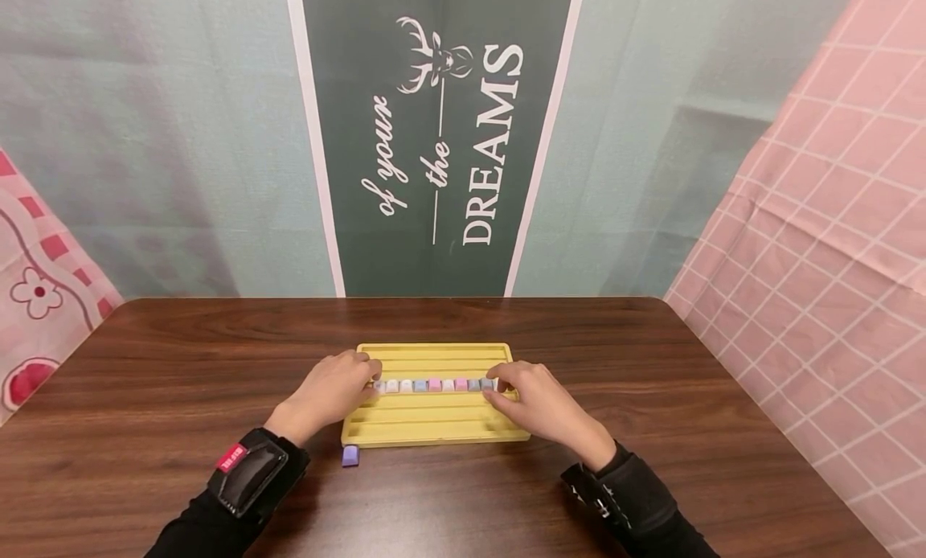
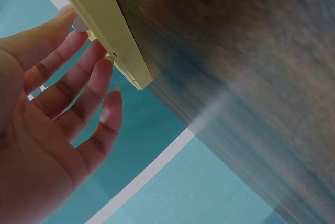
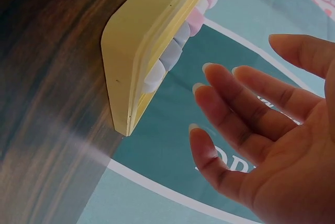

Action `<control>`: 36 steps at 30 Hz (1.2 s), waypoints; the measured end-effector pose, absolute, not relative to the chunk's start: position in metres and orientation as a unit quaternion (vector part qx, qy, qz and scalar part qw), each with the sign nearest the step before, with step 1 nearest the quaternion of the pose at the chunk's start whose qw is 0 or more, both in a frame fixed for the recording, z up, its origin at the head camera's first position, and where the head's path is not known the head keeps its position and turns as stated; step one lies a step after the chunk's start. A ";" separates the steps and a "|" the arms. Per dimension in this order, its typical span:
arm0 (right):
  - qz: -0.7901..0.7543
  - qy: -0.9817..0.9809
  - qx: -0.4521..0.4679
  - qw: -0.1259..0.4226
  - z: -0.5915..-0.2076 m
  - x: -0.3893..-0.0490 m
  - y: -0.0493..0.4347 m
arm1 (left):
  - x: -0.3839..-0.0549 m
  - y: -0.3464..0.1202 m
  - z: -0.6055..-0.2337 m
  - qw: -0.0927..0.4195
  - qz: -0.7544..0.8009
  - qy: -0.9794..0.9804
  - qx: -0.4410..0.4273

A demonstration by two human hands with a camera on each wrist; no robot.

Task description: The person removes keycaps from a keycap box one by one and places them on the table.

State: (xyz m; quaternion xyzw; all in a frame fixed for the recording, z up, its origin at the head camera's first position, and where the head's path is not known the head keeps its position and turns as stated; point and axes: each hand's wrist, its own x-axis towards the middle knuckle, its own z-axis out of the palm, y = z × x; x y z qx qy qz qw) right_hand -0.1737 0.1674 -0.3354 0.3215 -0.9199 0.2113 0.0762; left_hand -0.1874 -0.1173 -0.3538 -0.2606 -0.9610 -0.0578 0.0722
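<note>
A yellow ridged tray [image 1: 434, 416] lies on the table, a row of keycaps [image 1: 435, 385] in white, pink, blue and grey running across its middle groove. At the row's left end, my left hand [image 1: 340, 387] pinches a greyish keycap [image 2: 79, 23] between thumb and index finger, the other fingers hanging loosely beside the tray's edge. My right hand [image 1: 537, 399] hovers over the right end, fingers loosely bent. In the right wrist view its fingertips [image 3: 201, 92] stand apart from the white end keycap [image 3: 154, 77], with nothing between thumb and fingers.
A single purple keycap [image 1: 350, 456] sits on the wooden table [image 1: 448, 502], just off the tray's near left corner. Behind the table hangs a green cloth [image 1: 347, 140] with white lettering. Pink gridded cloth [image 1: 832, 301] borders the right side, and a patterned pink cloth [image 1: 43, 252] the left.
</note>
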 end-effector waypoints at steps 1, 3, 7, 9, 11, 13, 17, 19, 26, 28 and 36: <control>0.211 -0.920 0.322 0.076 -0.336 -0.174 0.168 | -0.188 -0.117 -0.354 0.073 -0.058 -0.961 -0.261; 0.211 -0.919 0.322 0.077 -0.336 -0.174 0.168 | -0.188 -0.117 -0.355 0.075 -0.058 -0.960 -0.262; 0.212 -0.919 0.323 0.080 -0.336 -0.174 0.168 | -0.189 -0.117 -0.355 0.075 -0.061 -0.960 -0.262; 0.211 -0.919 0.323 0.082 -0.336 -0.174 0.168 | -0.189 -0.117 -0.355 0.072 -0.062 -0.961 -0.261; 0.211 -0.919 0.323 0.084 -0.336 -0.175 0.168 | -0.189 -0.117 -0.354 0.067 -0.064 -0.961 -0.259; 0.210 -0.919 0.323 0.085 -0.336 -0.175 0.168 | -0.189 -0.117 -0.354 0.063 -0.066 -0.962 -0.256; 0.209 -0.919 0.323 0.086 -0.336 -0.175 0.169 | -0.188 -0.117 -0.353 0.057 -0.067 -0.964 -0.250; 0.209 -0.919 0.323 0.084 -0.337 -0.175 0.168 | -0.187 -0.117 -0.353 0.053 -0.066 -0.965 -0.248; 0.213 -0.920 0.321 0.078 -0.336 -0.174 0.168 | -0.187 -0.118 -0.352 0.052 -0.060 -0.966 -0.245; 0.212 -0.920 0.320 0.078 -0.336 -0.174 0.168 | -0.186 -0.118 -0.352 0.055 -0.060 -0.966 -0.246; 0.218 -0.917 0.324 0.080 -0.335 -0.173 0.166 | -0.181 -0.121 -0.350 0.077 -0.064 -0.961 -0.258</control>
